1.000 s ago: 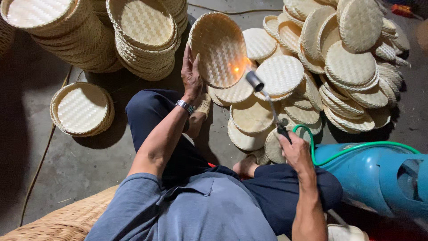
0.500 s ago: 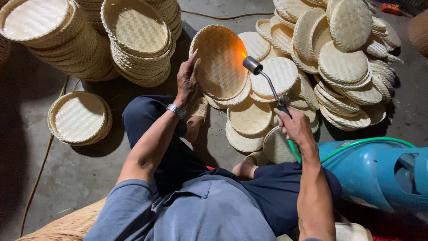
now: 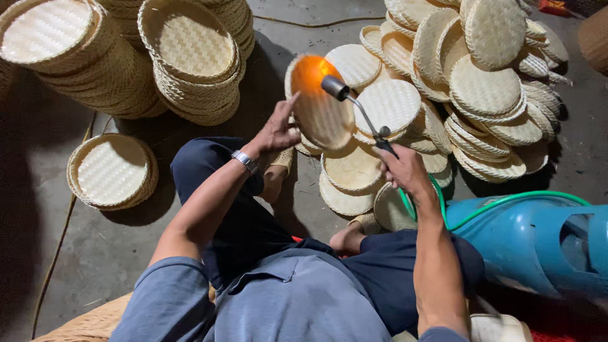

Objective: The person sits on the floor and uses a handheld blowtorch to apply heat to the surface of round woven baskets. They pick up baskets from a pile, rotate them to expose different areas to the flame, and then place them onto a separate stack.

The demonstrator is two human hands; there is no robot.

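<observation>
The left hand (image 3: 277, 130) holds a woven tray (image 3: 320, 101) tilted above the floor, fingers spread against its rim. The right hand (image 3: 405, 170) grips a torch (image 3: 358, 113), its flame on the tray. The tray looks light, stiff and scorchable; best held at the rim.

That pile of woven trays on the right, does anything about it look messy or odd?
Yes: the pile of trays is a loose heap, tilted and overlapping, unlike the neat stacks on the left. An orange glow lights the held tray by the torch.
</observation>
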